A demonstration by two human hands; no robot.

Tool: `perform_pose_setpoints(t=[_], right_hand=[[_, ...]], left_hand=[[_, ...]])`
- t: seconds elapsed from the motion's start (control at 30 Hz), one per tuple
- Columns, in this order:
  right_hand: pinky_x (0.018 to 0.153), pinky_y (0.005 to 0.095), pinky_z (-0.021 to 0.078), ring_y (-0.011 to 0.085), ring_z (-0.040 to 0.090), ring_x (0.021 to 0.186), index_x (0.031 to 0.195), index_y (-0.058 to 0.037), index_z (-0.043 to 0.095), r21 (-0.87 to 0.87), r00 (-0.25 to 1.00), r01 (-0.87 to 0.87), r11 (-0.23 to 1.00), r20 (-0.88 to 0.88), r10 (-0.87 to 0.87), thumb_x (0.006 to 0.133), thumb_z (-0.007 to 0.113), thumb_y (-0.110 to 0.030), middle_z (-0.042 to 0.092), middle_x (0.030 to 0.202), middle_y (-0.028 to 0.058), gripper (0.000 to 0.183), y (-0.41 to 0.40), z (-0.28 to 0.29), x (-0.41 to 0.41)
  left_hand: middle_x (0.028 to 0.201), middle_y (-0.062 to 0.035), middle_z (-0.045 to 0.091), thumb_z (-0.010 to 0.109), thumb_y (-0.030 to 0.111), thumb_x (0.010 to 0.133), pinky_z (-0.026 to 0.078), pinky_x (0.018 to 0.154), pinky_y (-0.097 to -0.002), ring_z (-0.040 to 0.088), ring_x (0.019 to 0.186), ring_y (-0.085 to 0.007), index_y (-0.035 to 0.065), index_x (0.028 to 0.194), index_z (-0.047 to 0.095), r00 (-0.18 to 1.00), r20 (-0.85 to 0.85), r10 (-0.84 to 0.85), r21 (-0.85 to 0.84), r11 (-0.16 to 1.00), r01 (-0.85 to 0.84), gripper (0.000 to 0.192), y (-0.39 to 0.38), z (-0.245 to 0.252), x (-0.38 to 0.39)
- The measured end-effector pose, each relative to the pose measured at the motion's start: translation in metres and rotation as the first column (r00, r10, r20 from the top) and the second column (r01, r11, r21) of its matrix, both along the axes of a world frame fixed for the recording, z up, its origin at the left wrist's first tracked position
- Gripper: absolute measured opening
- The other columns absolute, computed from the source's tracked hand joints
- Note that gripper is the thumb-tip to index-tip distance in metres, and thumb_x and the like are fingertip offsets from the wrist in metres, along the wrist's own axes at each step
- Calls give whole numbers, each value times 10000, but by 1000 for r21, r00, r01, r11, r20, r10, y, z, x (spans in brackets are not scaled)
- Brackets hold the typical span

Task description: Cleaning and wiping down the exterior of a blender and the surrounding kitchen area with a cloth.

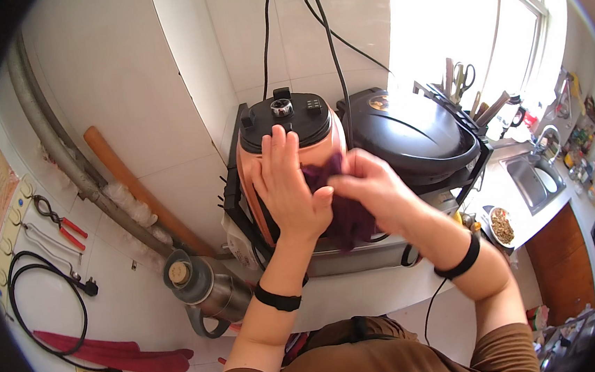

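Note:
An electric pressure cooker (290, 134) with a copper-coloured body and black lid stands in front of me. My left hand (290, 189) is raised flat before its front, fingers straight up and thumb out, holding nothing; whether the palm touches the cooker cannot be told. A dark purple cloth (350, 218) hangs from my right hand (373, 182), whose fingers are closed on its upper part, slightly blurred. The cloth covers part of the cooker's front, and my left hand hides more of it.
At right sits a black domed appliance (408, 130) on the same black rack (233, 201). Below left stands a steel vacuum flask (227, 286). Black cords (327, 31) hang behind. Farther right are a knife holder (448, 103), a bowl of food (502, 226) and a sink (527, 183).

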State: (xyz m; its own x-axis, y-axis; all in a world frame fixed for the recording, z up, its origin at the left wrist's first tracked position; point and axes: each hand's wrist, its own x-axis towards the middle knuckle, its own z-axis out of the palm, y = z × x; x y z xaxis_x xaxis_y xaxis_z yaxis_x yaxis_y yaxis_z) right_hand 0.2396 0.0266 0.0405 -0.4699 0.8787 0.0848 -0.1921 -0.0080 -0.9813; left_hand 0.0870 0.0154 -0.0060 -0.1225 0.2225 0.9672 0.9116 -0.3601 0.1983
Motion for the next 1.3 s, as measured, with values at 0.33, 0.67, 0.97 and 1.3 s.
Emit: perform_pose_setpoints(t=[0.33, 0.67, 0.97, 1.3], right_hand=[[747, 232, 511, 74, 613, 860, 996, -63, 552, -86, 889, 28, 996, -454, -64, 930, 660, 19, 613, 946, -6, 151, -23, -64, 54], [864, 372, 545, 289, 675, 1002, 956, -54, 712, 721, 958, -230, 654, 47, 284, 805, 750, -10, 672, 1252, 144, 161, -51, -71, 94], [733, 290, 561, 202, 693, 945, 976, -48, 725, 515, 917, -370, 773, 71, 392, 850, 700, 33, 673, 1221, 127, 152, -52, -98, 131], [698, 258, 548, 158, 686, 912, 1010, -29, 720, 431, 976, -210, 877, 34, 217, 882, 679, 36, 700, 1168, 111, 149, -54, -118, 143]], left_hand=[[889, -106, 688, 760, 110, 847, 519, 724, -356, 647, 794, -294, 67, 1000, 699, 923, 292, -251, -296, 894, 337, 170, -68, -43, 75], [1423, -113, 535, 457, 180, 1034, 459, 1080, -375, 544, 1288, -233, -12, 1445, 442, 47, 891, -452, 250, 573, 781, 455, -95, -87, 80], [1460, -146, 514, 615, -25, 925, 423, 1095, -368, 544, 1290, -267, -19, 1498, 404, 949, 305, 78, -169, 985, -26, 611, -36, -7, 62], [1535, -287, 401, 508, 72, 921, 265, 1175, -570, 403, 1395, -481, -56, 1464, 437, 881, -239, 409, -198, 867, -457, 562, -34, -109, 70]])
